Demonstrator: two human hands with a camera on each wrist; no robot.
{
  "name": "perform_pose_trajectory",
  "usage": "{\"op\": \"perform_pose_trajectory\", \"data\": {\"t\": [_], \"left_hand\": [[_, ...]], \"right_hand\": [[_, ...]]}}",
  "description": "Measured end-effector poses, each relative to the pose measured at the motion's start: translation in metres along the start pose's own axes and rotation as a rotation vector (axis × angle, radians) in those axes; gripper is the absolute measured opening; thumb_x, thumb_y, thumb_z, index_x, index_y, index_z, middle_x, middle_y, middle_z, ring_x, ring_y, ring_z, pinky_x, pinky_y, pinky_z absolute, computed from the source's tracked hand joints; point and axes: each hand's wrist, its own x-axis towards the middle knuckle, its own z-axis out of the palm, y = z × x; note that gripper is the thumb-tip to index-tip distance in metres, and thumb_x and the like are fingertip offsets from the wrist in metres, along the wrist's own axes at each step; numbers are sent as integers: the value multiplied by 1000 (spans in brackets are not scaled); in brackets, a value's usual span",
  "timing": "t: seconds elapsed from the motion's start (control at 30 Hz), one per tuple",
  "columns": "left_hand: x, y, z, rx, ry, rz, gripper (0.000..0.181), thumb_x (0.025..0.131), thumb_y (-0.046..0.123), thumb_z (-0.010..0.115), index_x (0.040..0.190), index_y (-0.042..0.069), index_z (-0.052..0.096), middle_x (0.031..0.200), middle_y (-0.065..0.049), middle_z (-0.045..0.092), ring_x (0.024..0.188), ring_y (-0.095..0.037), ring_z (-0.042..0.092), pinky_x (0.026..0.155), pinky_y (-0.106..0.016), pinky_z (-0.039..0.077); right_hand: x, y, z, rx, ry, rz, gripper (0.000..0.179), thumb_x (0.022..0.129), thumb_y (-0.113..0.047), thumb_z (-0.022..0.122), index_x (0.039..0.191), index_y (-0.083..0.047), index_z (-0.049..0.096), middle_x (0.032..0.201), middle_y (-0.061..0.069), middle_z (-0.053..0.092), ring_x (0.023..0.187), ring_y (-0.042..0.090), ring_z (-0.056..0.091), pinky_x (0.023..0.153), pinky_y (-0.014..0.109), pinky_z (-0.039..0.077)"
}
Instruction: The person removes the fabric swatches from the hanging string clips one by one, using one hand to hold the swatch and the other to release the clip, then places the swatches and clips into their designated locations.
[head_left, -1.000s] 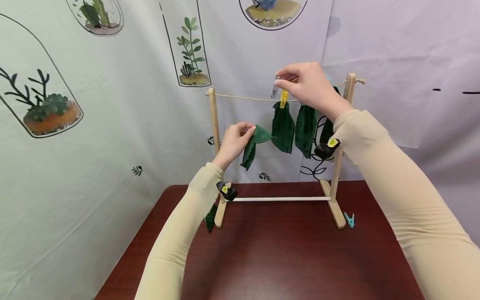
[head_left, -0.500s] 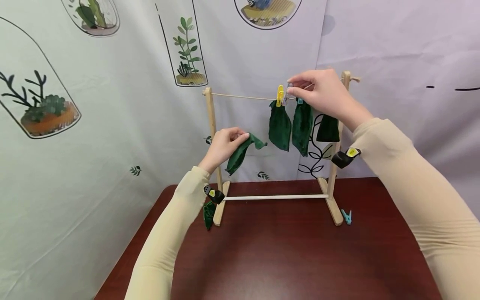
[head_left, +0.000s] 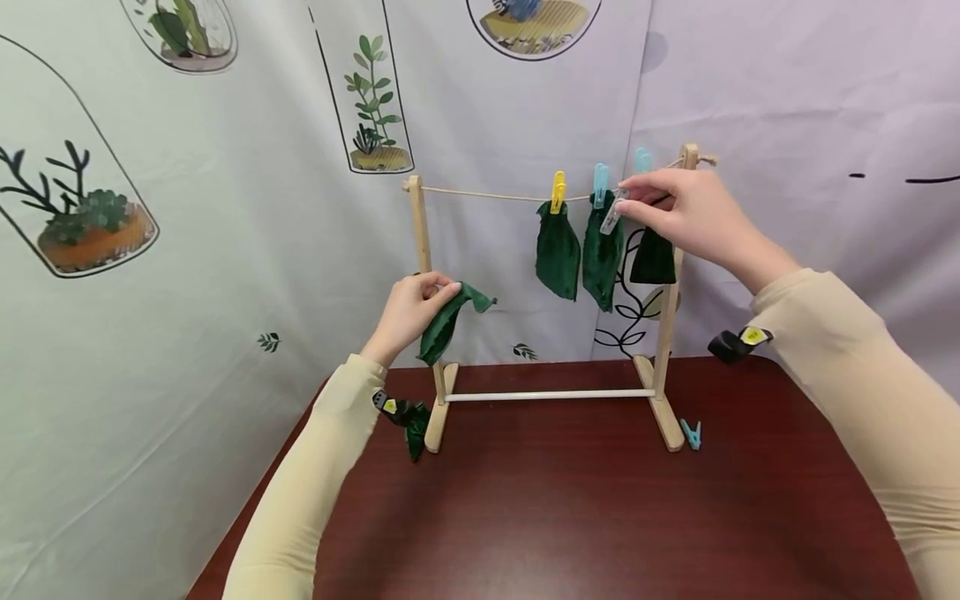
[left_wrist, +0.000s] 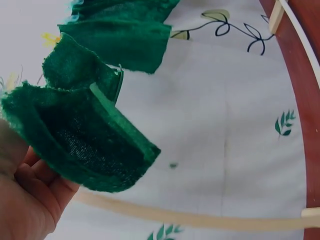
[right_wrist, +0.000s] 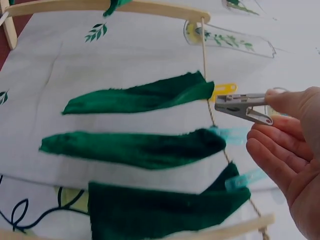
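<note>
My left hand (head_left: 414, 312) pinches a green cloth piece (head_left: 444, 327) by its upper part, beside the rack's left post; it droops from the fingers. In the left wrist view that cloth (left_wrist: 100, 145) looks folded over. My right hand (head_left: 693, 212) pinches a grey clothespin (head_left: 611, 215) between thumb and fingers, in front of the line's right half. The right wrist view has the grey clothespin (right_wrist: 242, 106) near the line. From the rope (head_left: 487, 196) hang green cloths: one under a yellow clothespin (head_left: 558, 192), one (head_left: 602, 258) under a blue clothespin (head_left: 601, 185), one (head_left: 654, 257) farther right.
The wooden rack (head_left: 420, 225) stands on the dark red table (head_left: 555, 500), with a white bar (head_left: 547, 395) low across it. A blue clothespin (head_left: 692, 435) lies beside its right foot. Another green cloth (head_left: 415, 437) lies by the left foot. Behind hangs a printed curtain (head_left: 262, 208).
My left hand has moved left and down with the green cloth. My right hand has carried the grey clothespin rightward and slightly down, past the yellow clothespin, uncovering the blue ones on the line.
</note>
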Motion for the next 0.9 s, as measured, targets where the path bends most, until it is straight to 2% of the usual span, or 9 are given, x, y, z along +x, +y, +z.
{"op": "perform_pose_trajectory", "data": {"t": [0.13,0.3,0.4,0.57,0.7,0.9], "left_hand": [[-12,-12,-11,18,54,-7,35,102,41,59,108,10,74,71,-2,68,56,-20,60,57,-30,47],[-25,-26,-27,38,124,-52,39,102,43,59,110,8,73,76,-4,71,58,-20,60,54,-28,47],[-31,-34,-38,39,154,-92,41,101,46,59,111,8,74,80,-7,72,57,-18,60,52,-27,46],[-39,-47,-53,-15,180,-174,46,99,49,60,114,8,73,82,-9,73,56,-15,57,51,-26,44],[-44,-54,-57,-53,213,-249,49,98,50,62,115,5,73,79,-3,73,56,-12,59,53,-25,47],[-51,-70,-54,-52,248,-364,48,99,49,61,116,5,71,74,3,71,55,-10,58,52,-25,47]], "right_hand": [[-13,7,-4,10,17,56,39,98,-35,67,126,-9,71,109,11,71,85,-13,54,78,9,42],[-30,17,-11,10,35,96,39,98,-35,66,128,-10,70,109,9,69,86,-12,55,78,9,42],[-39,23,-15,14,35,122,39,98,-35,66,130,-12,69,107,2,68,87,-11,56,78,8,41],[-52,36,-19,31,57,150,37,97,-32,68,129,-13,70,101,-16,65,87,-10,56,77,7,40],[-63,44,-16,24,54,170,38,97,-32,68,130,-13,70,101,-22,62,84,-10,56,76,7,40],[-79,55,-9,34,28,201,38,97,-32,68,131,-14,69,104,-16,63,85,-11,56,75,5,41]]}}
